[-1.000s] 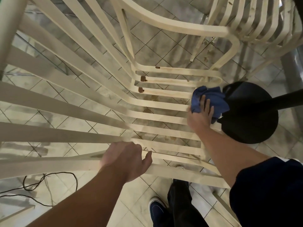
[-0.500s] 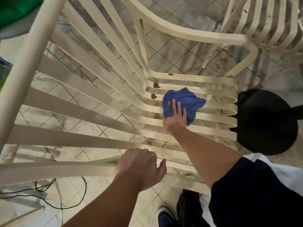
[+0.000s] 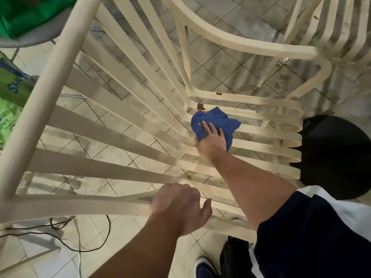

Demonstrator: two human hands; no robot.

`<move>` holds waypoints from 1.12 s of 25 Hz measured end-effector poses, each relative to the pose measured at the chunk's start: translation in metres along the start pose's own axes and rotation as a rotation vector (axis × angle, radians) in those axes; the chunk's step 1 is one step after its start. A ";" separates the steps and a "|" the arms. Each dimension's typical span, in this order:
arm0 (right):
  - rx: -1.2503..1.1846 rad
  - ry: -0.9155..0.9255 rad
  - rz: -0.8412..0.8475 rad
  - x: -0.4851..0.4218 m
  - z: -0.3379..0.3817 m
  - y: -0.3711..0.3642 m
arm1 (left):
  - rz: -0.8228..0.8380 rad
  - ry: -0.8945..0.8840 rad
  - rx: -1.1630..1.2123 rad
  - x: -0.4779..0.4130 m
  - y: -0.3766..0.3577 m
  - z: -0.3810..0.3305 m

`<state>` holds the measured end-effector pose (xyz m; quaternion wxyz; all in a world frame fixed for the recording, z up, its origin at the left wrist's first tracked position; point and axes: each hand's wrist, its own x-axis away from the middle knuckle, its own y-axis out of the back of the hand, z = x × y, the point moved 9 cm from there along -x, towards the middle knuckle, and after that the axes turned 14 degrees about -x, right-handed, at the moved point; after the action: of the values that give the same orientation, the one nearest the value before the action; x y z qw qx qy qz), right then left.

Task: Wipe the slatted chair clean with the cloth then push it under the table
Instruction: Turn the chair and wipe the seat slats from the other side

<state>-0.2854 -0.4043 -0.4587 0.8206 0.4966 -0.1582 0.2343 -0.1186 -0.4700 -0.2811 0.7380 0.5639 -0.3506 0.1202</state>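
The chair (image 3: pixel 50 77) was cream moulded plastic, its long flat slats curving from back into seat, dull with grime and marked by a brown spot (image 3: pixel 200 106) near the seat's far edge. A crumpled blue cloth (image 3: pixel 214 119) lay on the seat slats just beside that spot. The right hand (image 3: pixel 212 141) pressed on it with fingers spread flat, not clenched. The left hand (image 3: pixel 178 207) was curled round the chair's near armrest, grasping it. At the left edge, a green bag (image 3: pixel 12 91) showed blue letters, "Sh", the rest cut off. The floor (image 3: pixel 220 63) was square tiles, pale and stained, with a thin black cable (image 3: pixel 80 245) trailing across. A round black base (image 3: pixel 333 157) sat just beside the seat.
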 end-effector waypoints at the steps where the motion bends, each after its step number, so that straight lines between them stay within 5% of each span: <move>1: -0.015 0.008 -0.010 0.002 -0.006 0.004 | 0.000 0.004 0.004 0.001 0.000 0.000; 15: 0.008 -0.197 -0.227 0.083 -0.195 0.067 | -0.022 0.001 0.003 0.003 0.002 -0.001; 28: 0.110 -0.037 0.049 0.008 -0.060 0.031 | -0.051 -0.012 0.011 0.004 0.007 0.001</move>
<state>-0.2936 -0.3369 -0.4594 0.7831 0.5412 -0.1722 0.2536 -0.1202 -0.4690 -0.2730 0.7358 0.5772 -0.3398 0.1000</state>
